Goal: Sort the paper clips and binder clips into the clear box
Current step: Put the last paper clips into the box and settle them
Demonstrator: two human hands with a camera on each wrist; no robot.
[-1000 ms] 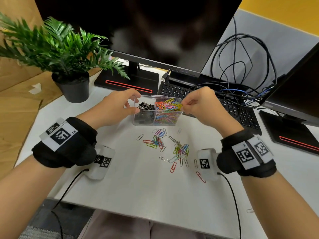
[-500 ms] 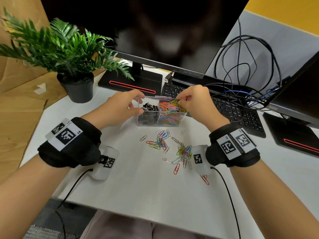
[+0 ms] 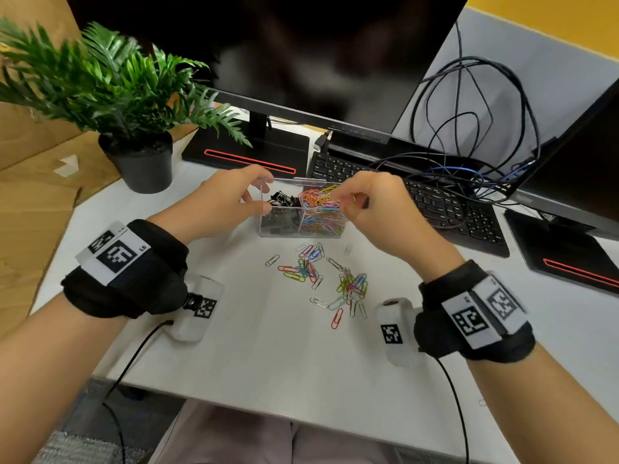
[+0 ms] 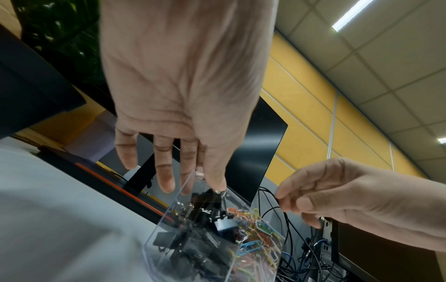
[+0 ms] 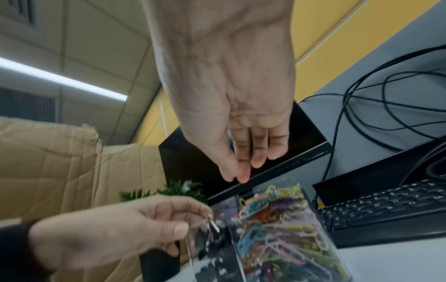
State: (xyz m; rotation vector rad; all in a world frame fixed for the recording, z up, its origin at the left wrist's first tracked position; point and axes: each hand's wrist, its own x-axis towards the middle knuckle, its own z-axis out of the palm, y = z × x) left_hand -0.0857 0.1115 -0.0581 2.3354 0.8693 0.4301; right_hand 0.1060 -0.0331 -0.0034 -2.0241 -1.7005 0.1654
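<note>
The clear box stands on the white table, black binder clips in its left compartment and coloured paper clips heaped in the right one. My left hand pinches the box's left wall between thumb and fingers; the left wrist view shows this left hand on the box. My right hand hovers over the paper clip heap. In the right wrist view the right hand has thumb and forefinger tips together with no clip showing. Several loose paper clips lie in front of the box.
A potted plant stands at the back left. Behind the box are a monitor base, a black keyboard and a tangle of cables. A second monitor base sits at the right. Cardboard borders the table's left edge.
My right hand has moved left, from beside the box's right wall to above the paper clip compartment. My left hand has kept its hold on the box.
</note>
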